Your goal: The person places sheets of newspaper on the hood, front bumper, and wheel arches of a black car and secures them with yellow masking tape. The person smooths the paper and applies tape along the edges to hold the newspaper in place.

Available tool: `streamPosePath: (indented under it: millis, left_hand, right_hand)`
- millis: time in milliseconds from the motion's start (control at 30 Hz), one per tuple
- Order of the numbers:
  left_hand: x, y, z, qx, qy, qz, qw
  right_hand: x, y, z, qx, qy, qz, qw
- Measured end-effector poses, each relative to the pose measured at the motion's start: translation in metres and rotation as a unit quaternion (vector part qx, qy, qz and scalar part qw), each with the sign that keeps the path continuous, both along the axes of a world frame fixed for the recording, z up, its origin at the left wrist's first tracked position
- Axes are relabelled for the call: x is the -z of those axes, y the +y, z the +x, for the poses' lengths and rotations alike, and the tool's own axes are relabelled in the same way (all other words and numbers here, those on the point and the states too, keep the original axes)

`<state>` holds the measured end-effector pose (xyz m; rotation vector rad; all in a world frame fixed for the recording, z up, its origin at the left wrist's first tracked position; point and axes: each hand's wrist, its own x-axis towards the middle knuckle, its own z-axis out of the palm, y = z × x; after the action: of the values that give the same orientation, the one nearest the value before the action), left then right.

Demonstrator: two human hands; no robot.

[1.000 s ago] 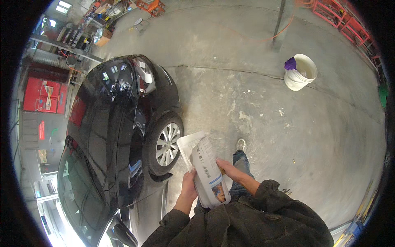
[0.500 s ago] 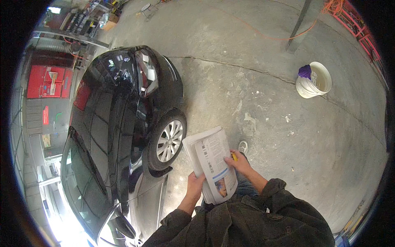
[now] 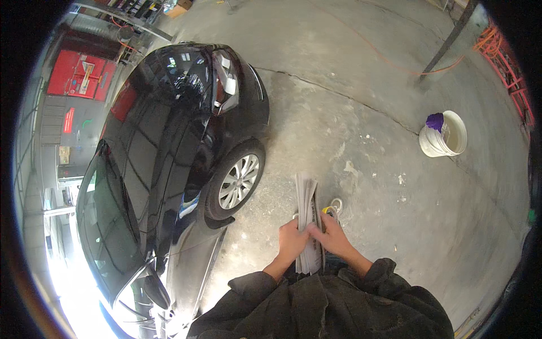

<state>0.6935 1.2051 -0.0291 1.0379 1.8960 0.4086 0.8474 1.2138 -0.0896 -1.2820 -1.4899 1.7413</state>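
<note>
A folded newspaper (image 3: pixel 306 195) stands edge-on in front of my body, its layered page edges facing up. My left hand (image 3: pixel 293 239) is closed around its left side. Gripping the right side is my right hand (image 3: pixel 333 236), with the thumbs close together over the paper. A small yellow object (image 3: pixel 327 210) shows at the fingers of my right hand; its kind is not clear. Below the right hand, part of a shoe (image 3: pixel 337 204) shows on the floor.
To the left stands a black car (image 3: pixel 152 130) with its front wheel (image 3: pixel 239 182) near me. On the concrete floor (image 3: pixel 361 135) at right is a white bucket (image 3: pixel 446 146) with a purple cloth (image 3: pixel 434 122) over its rim. Farther off are a metal post (image 3: pixel 451 39) and red rack (image 3: pixel 508 73).
The newspaper has turned from lying flat, printed side up, to edge-on and narrow. My hands have come closer together. The view has shifted, so the car and bucket sit differently in it.
</note>
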Motion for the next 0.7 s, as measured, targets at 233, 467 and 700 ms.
streamPosePath:
  millis: [233, 467, 700]
  left_hand:
    - [0.007, -0.022, -0.033, -0.119, -0.034, 0.042, 0.991]
    - [0.032, -0.062, -0.138, -0.393, -0.304, 0.083, 0.864]
    - [0.011, -0.076, -0.263, -0.364, -0.252, 0.15, 0.884]
  right_hand:
    - [-0.009, 0.008, -0.006, -0.005, -0.156, 0.038, 0.987]
    - [-0.067, 0.066, -0.006, 0.209, -0.172, 0.022, 0.962]
    - [-0.168, 0.105, -0.096, 0.092, 0.192, -0.049, 0.976]
